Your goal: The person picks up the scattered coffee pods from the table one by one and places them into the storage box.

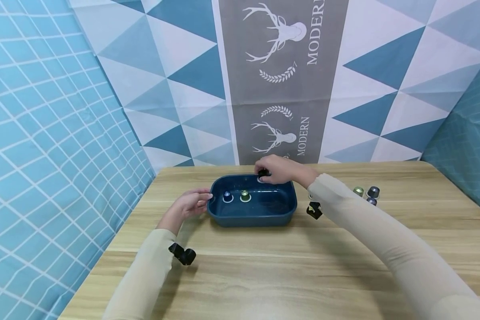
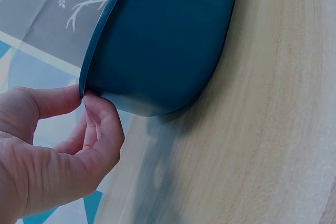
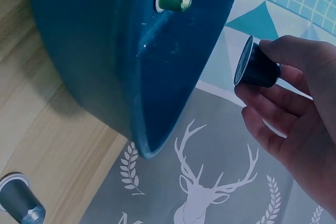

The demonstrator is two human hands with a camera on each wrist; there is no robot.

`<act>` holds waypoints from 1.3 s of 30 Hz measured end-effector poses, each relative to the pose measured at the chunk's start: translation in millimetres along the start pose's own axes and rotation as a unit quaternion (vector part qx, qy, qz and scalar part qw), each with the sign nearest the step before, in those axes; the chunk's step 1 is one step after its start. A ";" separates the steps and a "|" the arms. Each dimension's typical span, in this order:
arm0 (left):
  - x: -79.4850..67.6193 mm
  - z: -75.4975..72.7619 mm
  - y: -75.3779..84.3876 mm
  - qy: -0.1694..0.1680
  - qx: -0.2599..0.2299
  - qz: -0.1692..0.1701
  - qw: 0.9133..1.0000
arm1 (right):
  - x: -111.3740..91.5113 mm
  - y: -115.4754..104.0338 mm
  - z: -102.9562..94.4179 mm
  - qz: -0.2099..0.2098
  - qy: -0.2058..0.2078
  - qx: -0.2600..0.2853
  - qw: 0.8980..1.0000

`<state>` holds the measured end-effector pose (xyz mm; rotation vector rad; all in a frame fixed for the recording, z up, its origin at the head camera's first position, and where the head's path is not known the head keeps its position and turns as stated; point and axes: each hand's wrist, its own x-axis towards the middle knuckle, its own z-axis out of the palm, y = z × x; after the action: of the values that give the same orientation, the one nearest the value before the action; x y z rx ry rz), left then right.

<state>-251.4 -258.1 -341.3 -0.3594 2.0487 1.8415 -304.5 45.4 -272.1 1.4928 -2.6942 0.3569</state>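
A dark blue rectangular basin (image 1: pixel 252 221) with rounded corners stands on the table. My left hand (image 1: pixel 188 202) pinches its left rim between thumb and fingers, seen close up in the left wrist view. Over the basin's far rim, my right hand (image 1: pixel 279 170) holds a black coffee capsule (image 3: pixel 261 67) between thumb and fingers, its pale-rimmed flat lid turned away from the palm. Inside the basin sit a blue coffee capsule (image 1: pixel 227 196) and a green coffee capsule (image 1: pixel 245 196), side by side in the left half.
To the right on the wooden table (image 1: pixel 240 275) stand a green capsule (image 1: pixel 358 191), a black capsule (image 1: pixel 373 192) and a dark purplish capsule (image 1: pixel 371 201). Another dark capsule (image 3: pixel 22 199) shows in the right wrist view. A patterned cloth wall (image 1: pixel 183 66) rises behind the table.
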 end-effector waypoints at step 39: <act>1.3 -0.2 0.2 0.005 0.004 -0.004 1.000 | 51.7 -5.3 17.5 0.103 -0.132 -0.016 0.986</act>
<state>-252.7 -258.2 -341.6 -0.3750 2.0581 1.8294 -326.4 -4.1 -280.6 1.3411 -3.0547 0.1270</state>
